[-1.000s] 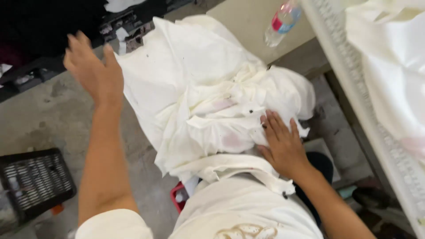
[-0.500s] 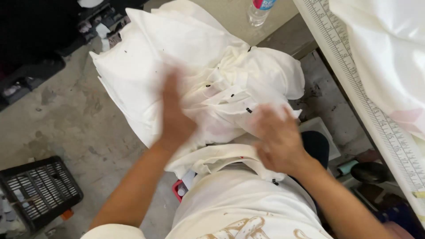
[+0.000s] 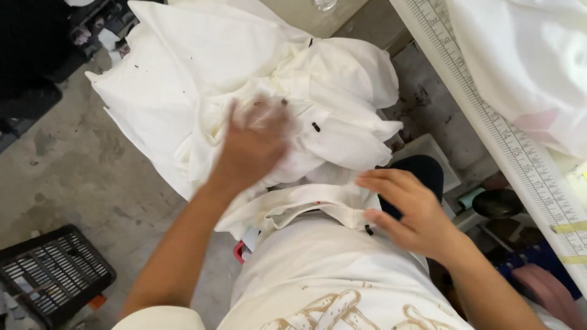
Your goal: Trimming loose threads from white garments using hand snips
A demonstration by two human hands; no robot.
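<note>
A heap of white cloth pieces [image 3: 202, 79] lies on the concrete floor in front of me, reaching up against my lap. My left hand [image 3: 254, 140] is blurred with motion and presses down on the middle of the heap, fingers bent into the fabric. My right hand [image 3: 406, 211] hovers at the near right edge of the heap, fingers spread, its tips at a white folded band of cloth [image 3: 306, 201] that lies across my lap. I cannot tell whether the left hand grips the fabric or only pushes it.
A black slatted plastic crate [image 3: 52, 272] stands on the floor at the lower left. A white table edge with a printed ruler [image 3: 501, 128] runs down the right side, with more white cloth [image 3: 526, 55] on it. Dark clutter lies under that table.
My left hand came down from the upper left onto the heap. My right hand slid off the cloth toward my lap. The view has shifted closer to the heap.
</note>
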